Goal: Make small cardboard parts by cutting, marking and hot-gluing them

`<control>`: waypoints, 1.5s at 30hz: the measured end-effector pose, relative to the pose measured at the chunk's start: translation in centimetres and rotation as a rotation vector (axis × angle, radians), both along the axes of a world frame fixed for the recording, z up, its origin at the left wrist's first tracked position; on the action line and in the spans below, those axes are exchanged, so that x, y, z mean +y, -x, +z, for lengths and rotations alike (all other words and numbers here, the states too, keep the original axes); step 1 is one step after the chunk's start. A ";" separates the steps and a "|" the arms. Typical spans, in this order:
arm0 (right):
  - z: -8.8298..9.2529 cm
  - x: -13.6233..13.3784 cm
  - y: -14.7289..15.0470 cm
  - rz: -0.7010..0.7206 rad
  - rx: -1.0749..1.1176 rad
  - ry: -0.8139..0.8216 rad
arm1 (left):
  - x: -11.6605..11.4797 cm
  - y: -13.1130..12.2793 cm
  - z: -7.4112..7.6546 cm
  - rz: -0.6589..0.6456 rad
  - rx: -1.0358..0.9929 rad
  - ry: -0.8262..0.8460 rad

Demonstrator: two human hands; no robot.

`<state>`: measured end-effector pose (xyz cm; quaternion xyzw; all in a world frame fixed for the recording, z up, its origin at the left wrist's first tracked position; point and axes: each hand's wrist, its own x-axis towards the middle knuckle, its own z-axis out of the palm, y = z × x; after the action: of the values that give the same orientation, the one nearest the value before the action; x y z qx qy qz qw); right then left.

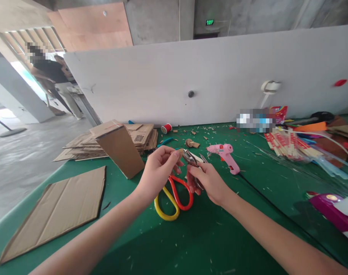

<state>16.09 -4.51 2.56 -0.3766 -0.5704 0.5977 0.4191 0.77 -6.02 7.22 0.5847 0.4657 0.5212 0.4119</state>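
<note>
1. I see both hands raised just above the green table [219, 236], meeting over a pair of scissors [174, 198] with one red and one yellow handle loop.
2. The left hand [159, 168] has thumb and fingers pressed together on one end of a small grey metal piece [191, 157]. The right hand [208, 181] has its fingers closed on the other end, from below.
3. The metal piece sits between the two hands, clear of the table. I cannot tell whether it joins the scissors, because the left fingers hide the part where they would meet.
4. I judge the piece stiff, light and smooth, so likely to slip in a loose pinch. Its ends look thin and perhaps pointed, so the flat middle seems the safer hold.
5. A pink glue gun [224, 154] lies near, beyond the right hand.
6. A folded cardboard flap [120, 154] stands left of the hands in front of a cardboard stack [139, 135], and a flat cardboard sheet [62, 208] lies nearer me.
7. A red thread spool [166, 128] sits by the white partition [219, 76], and packs of wooden sticks [288, 147] lie well off right.
</note>
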 end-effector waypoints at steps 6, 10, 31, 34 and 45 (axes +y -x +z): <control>-0.1 -0.2 0.0 0.028 -0.036 -0.050 | 0.1 0.0 -0.4 0.021 0.018 -0.007; -0.2 -0.2 -0.1 0.005 -0.099 -0.097 | 0.1 0.0 -0.5 0.029 0.045 -0.019; -0.7 0.2 -0.9 -0.090 -0.529 -0.486 | 1.0 1.3 -1.5 -0.021 0.148 -0.029; -0.9 0.3 -0.8 -0.100 -0.546 -0.500 | 1.1 1.2 -1.8 -0.007 0.159 -0.031; -1.0 0.8 -1.7 0.042 -0.576 -0.426 | 0.9 0.5 -2.0 -0.041 0.066 0.119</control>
<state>17.79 -3.74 1.59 -0.4221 -0.7845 0.3431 0.2978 0.31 -5.08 5.19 0.5854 0.4970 0.4646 0.4409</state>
